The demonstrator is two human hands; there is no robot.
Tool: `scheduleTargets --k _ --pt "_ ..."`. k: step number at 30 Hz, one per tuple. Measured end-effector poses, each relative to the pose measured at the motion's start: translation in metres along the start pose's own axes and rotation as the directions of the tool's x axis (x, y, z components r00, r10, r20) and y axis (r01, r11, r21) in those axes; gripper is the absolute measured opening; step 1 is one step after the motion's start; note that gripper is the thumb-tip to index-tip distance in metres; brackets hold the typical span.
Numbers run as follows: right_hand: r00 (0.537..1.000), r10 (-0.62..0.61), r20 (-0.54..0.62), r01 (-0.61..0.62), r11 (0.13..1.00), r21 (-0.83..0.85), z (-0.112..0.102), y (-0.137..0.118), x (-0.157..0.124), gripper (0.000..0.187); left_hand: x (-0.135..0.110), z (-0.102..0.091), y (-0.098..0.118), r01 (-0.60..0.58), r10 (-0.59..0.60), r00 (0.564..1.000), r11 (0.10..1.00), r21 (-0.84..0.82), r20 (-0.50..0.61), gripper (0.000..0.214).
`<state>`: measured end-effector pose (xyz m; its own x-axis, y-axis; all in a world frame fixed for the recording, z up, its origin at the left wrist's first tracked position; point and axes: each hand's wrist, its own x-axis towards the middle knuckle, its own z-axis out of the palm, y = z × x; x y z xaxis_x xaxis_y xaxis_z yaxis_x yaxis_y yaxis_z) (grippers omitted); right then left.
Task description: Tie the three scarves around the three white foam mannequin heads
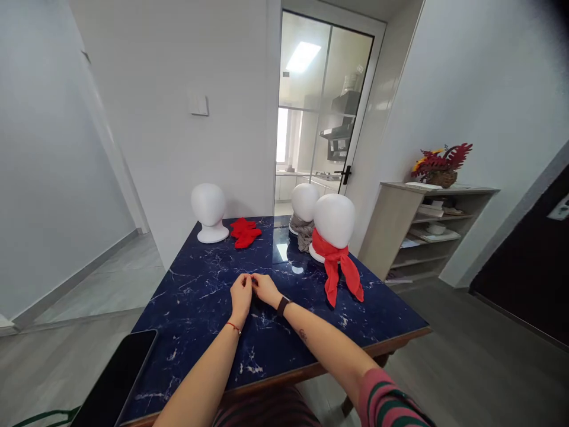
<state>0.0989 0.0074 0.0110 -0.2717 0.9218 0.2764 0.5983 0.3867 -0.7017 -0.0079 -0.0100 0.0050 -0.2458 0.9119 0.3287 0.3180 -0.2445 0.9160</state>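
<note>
Red scarf [331, 251] | tails [331, 280] lengthwise toward near table edge [288, 375] | fingers [242, 277] curled

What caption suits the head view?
Left hand and right hand close together over a blue table, three white dummy heads beyond, two wearing scarves.

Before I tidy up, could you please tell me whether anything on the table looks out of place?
The crumpled red cloth looks odd: it lies loose beside the bare white head, while the other two heads wear scarves. I see no spill.
</note>
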Motion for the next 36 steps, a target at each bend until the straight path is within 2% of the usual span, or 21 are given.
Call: scheduleTargets --k 3,9,14,36 --pt "0.998 -0.025 -0.062 0.025 1.0 0.009 0.007 0.004 0.0 0.018 0.0 0.004 -0.001 0.007 -0.008 1.0 1.0 -0.028 -0.008 0.018" --pt "0.996 -0.062 -0.061 0.069 0.99 0.122 0.004 0.013 -0.008 0.026 -0.002 0.007 0.003 0.053 -0.054 0.998 0.997 -0.052 -0.01 0.014" --pt "0.995 -0.075 -0.064 0.085 0.982 0.17 0.005 0.013 -0.009 0.029 -0.003 0.006 0.003 0.046 -0.045 0.999 0.997 -0.054 0.019 0.014" --pt "0.993 -0.092 -0.07 0.103 0.98 0.172 -0.006 0.009 -0.017 0.028 -0.017 0.006 0.014 0.018 -0.019 0.997 1.0 0.009 0.079 0.013"
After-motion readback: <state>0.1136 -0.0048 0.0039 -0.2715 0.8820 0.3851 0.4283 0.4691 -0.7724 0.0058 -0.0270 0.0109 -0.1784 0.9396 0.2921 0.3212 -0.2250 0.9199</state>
